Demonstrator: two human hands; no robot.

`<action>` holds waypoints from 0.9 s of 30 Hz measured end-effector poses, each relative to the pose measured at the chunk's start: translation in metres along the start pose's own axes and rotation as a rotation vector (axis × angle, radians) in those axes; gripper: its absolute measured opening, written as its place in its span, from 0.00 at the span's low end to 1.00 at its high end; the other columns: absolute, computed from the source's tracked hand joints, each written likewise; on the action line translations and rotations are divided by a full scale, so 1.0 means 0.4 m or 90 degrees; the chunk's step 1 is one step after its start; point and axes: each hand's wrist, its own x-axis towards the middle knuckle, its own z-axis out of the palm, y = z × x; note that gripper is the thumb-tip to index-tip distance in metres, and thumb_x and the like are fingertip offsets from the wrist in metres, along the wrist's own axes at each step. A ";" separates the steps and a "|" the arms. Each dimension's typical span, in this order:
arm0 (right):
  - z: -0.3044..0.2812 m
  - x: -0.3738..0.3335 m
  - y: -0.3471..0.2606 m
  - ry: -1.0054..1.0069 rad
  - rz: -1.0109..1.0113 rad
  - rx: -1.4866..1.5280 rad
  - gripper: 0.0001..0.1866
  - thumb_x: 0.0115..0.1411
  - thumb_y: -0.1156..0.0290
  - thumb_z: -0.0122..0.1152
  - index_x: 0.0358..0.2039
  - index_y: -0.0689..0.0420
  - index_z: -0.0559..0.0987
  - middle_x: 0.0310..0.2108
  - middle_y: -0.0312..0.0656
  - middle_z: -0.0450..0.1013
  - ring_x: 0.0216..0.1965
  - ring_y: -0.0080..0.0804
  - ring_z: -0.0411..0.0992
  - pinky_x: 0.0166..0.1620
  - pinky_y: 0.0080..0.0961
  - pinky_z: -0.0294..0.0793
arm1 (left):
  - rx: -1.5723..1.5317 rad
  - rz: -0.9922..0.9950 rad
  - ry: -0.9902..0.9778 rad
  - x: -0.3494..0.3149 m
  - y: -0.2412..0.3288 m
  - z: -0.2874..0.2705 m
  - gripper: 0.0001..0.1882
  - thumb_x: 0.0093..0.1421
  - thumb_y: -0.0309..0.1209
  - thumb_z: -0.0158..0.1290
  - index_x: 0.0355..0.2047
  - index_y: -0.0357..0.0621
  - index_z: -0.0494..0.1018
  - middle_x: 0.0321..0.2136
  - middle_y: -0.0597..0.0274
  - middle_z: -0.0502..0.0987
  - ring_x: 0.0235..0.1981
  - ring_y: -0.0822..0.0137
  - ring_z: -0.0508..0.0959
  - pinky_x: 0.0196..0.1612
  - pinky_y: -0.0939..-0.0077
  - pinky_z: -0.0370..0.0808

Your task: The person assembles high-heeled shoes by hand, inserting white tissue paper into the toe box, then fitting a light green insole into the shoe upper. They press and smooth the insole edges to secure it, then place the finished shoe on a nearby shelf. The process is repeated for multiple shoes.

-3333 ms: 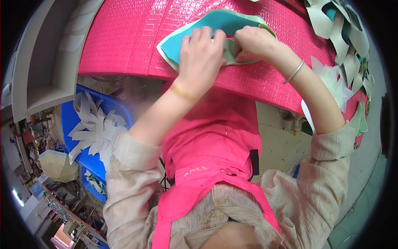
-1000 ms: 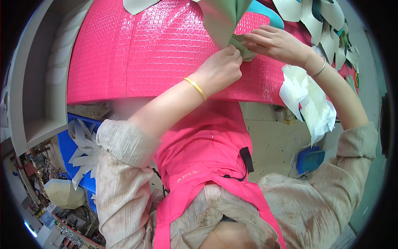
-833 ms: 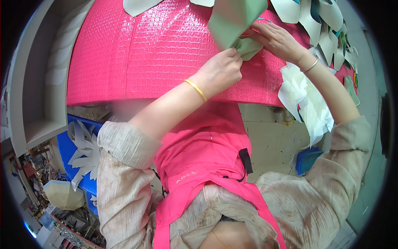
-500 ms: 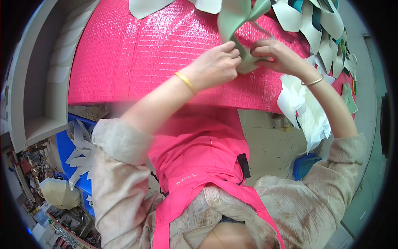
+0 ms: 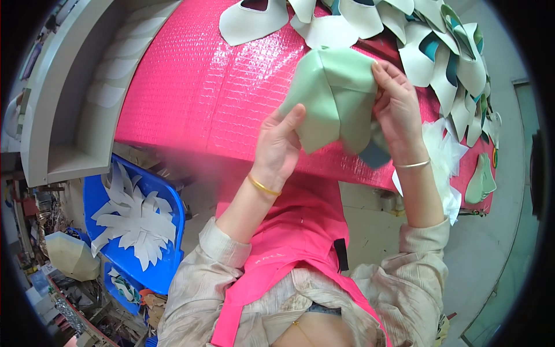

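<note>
A pale green shoe upper [image 5: 330,101] with a seam down its middle is held up over the pink-covered table [image 5: 173,110]. My left hand [image 5: 278,141] grips its lower left edge, thumb on the front face. On the other side, my right hand [image 5: 399,107] pinches its right edge between thumb and curled fingers. A dark blue-grey part [image 5: 376,151] shows below the upper, near my right wrist. Just beyond the held piece lie white shoe uppers [image 5: 335,29] with teal linings.
More uppers [image 5: 448,69] overlap in a heap at the far right. White thin sheets [image 5: 442,153] hang over the table's right edge, beside a small green piece [image 5: 481,179]. At left stand a grey shelf box [image 5: 37,139] and a blue chair [image 5: 173,231] holding white cut strips [image 5: 136,222].
The green upper has come nearer to me and is now spread with its seamed face showing. Both hands have turned, now gripping its opposite sides. The view has shifted.
</note>
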 end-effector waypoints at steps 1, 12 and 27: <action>-0.031 0.005 0.002 -0.048 0.059 0.057 0.11 0.58 0.67 0.51 0.37 0.62 0.74 0.33 0.38 0.74 0.35 0.22 0.71 0.38 0.18 0.71 | 0.028 0.033 -0.005 0.004 0.014 0.011 0.15 0.55 0.28 0.53 0.44 0.42 0.70 0.40 0.64 0.74 0.39 0.70 0.74 0.44 0.74 0.71; 0.004 -0.058 0.054 -0.206 0.279 -0.025 0.41 0.48 0.55 0.64 0.54 0.68 0.58 0.50 0.45 0.63 0.50 0.29 0.64 0.51 0.24 0.63 | -0.064 -0.006 -0.015 -0.061 0.018 0.030 0.16 0.56 0.28 0.52 0.45 0.45 0.68 0.40 0.66 0.73 0.41 0.72 0.72 0.45 0.75 0.71; 0.008 -0.116 -0.068 -0.543 0.265 -0.142 0.07 0.50 0.76 0.61 0.28 0.67 0.77 0.23 0.36 0.73 0.25 0.18 0.68 0.29 0.17 0.67 | 0.688 0.319 -0.327 -0.129 0.225 0.055 0.28 0.39 0.33 0.65 0.41 0.40 0.68 0.42 0.50 0.70 0.51 0.54 0.66 0.56 0.57 0.59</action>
